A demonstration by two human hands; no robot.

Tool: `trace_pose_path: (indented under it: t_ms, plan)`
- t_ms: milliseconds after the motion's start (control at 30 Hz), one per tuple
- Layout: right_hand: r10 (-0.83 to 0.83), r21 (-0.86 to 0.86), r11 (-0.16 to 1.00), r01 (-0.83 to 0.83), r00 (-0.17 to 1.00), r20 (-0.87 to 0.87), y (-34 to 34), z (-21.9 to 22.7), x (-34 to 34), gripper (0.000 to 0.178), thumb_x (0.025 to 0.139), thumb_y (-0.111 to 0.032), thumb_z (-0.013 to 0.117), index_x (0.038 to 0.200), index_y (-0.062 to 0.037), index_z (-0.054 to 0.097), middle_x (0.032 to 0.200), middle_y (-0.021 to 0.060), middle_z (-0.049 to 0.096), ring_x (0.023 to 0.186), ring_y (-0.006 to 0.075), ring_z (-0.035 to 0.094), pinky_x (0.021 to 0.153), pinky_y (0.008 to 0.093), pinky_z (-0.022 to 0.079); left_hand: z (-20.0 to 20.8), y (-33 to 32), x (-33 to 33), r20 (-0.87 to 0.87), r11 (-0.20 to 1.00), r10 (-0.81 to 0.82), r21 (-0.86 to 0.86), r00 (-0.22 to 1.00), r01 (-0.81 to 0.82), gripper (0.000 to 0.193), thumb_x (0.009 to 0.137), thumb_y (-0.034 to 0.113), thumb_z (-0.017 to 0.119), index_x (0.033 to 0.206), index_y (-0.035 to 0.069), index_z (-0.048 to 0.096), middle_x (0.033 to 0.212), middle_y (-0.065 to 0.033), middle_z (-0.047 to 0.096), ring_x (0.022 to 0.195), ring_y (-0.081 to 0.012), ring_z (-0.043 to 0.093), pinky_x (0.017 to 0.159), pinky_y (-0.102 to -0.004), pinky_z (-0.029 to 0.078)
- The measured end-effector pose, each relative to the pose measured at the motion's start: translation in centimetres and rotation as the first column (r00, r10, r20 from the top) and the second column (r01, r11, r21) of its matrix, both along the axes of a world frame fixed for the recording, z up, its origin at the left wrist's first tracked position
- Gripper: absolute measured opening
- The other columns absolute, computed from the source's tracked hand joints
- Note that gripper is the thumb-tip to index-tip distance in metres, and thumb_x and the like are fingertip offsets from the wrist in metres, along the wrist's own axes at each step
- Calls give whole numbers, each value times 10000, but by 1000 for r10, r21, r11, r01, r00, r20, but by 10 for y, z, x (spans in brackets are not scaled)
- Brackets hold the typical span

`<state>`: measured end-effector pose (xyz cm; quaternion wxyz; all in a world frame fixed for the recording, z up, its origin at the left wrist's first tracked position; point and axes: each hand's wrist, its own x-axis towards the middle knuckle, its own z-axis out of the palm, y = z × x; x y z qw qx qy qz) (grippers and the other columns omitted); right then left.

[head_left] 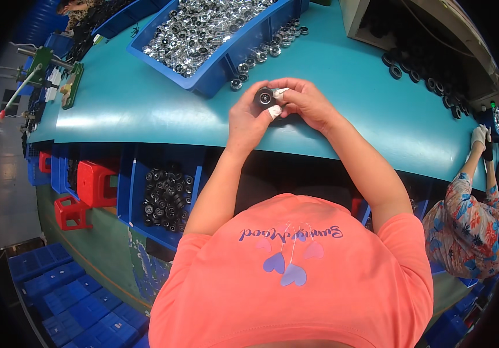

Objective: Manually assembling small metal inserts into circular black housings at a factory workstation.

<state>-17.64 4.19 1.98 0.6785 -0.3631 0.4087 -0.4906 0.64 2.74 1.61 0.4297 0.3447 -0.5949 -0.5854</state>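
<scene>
A small black wheel [265, 98] with a silver ring and hub is held over the near part of the teal table. My left hand [245, 123] closes round its left side, with a white-wrapped thumb against the lower rim. From the right, my right hand [310, 105] pinches it; white wrapping shows at the thumb tip by the wheel's upper edge. The fingers behind the wheel are partly hidden. Just beyond my hands stands a blue bin [211, 81] heaped with shiny silver hubs [194, 40]. More loose hubs [261, 56] line its right side.
Black rubber rings [431, 84] lie at the table's right. A green hand press [72, 86] stands left. Below the edge, a blue bin holds black wheels [168, 197]. Red stools [95, 184] stand left; blue crates [87, 296] cover the lower-left floor. A gloved co-worker [470, 226] works right.
</scene>
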Motion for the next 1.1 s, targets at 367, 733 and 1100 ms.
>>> trace_pose_path:
  t_ms: [367,733,1100]
  plan:
    - [15,-68,998,-16,1000,-12,1,-3,0,493,898,-182,717,1325,20,575,1042,55,690,815,102,631,671,228,523,2,2,1,-46,999,5,44,999,-3,545,861,-27,729,1373,2,545,1140,-60,669,1026,-141,661,878,-281,551]
    - [-20,-140,990,3,993,-117,5,-4,5,426,892,-106,677,1292,-32,551,1068,39,668,842,88,585,690,238,475,-1,-1,9,-2,999,9,45,1000,-8,352,981,122,590,1313,4,609,1025,-45,683,857,-97,629,748,-247,527]
    - [5,-239,971,-28,995,-98,0,-9,16,374,852,-40,763,1188,-19,601,1052,52,662,953,131,651,857,285,552,5,-11,13,-83,968,33,252,996,-11,325,1022,218,510,1198,2,676,897,-9,670,712,-55,570,579,-207,435]
